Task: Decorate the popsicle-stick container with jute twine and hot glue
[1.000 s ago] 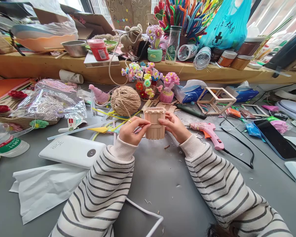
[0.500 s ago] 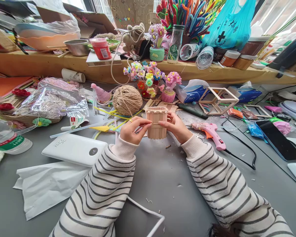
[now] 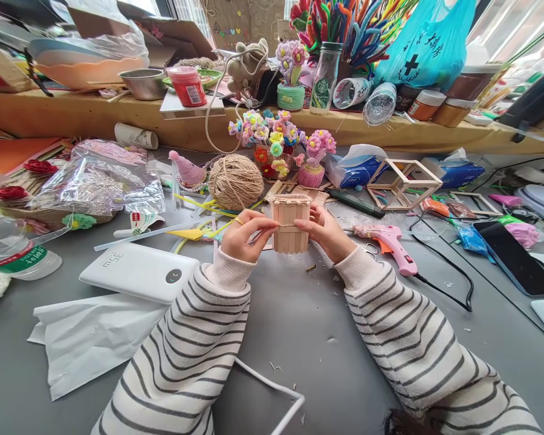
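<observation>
A small pot made of upright wooden craft sticks [image 3: 291, 226], with twine round its rim, stands at the middle of the grey table [image 3: 299, 326]. My left hand [image 3: 245, 235] pinches a strand of twine against the pot's left side. On the pot's right side my right hand [image 3: 327, 232] presses its fingertips on the same strand. Both hands are closed on the pot. A ball of jute twine [image 3: 236, 181] lies just behind my left hand.
A pink glue gun [image 3: 390, 243] with a black cord lies to the right, a white power bank [image 3: 138, 272] and a white plastic bag [image 3: 90, 338] to the left. Pipe-cleaner flower pots [image 3: 276, 145], a wooden frame cube [image 3: 401, 181] and a phone [image 3: 517, 257] crowd the back.
The hands and the stick pot keep their hold; only the view has shifted slightly, so everything sits a little to the right.
</observation>
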### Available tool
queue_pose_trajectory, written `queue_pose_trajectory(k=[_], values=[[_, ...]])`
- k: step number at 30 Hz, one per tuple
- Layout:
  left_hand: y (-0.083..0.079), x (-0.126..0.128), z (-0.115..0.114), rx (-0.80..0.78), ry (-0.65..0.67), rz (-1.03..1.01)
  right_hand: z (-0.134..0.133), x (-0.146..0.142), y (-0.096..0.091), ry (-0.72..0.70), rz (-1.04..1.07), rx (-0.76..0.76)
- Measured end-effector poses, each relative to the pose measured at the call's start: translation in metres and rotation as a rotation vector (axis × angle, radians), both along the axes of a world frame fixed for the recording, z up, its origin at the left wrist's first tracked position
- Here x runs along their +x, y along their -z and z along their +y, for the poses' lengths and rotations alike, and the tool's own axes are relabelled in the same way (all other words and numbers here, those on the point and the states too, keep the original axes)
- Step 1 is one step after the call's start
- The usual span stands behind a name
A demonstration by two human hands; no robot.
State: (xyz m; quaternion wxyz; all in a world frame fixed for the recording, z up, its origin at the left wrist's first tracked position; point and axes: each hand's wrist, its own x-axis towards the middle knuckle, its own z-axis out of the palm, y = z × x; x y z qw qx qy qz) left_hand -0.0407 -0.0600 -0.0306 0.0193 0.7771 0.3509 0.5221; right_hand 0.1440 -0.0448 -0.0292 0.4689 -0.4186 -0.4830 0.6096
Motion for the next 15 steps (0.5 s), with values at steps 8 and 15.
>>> queue_pose_trajectory(k=[8, 15], values=[[-0.0015, 0.0023, -0.0007, 0.043, -0.003, 0.018, -0.0012, -0.0002, -0.0026, -0.009, 0.033, -0.020], [-0.0013, 0.0029, 0.0005, 0.050, -0.002, 0.027, -0.0017, -0.0008, -0.0050, -0.006, 0.040, -0.040]])
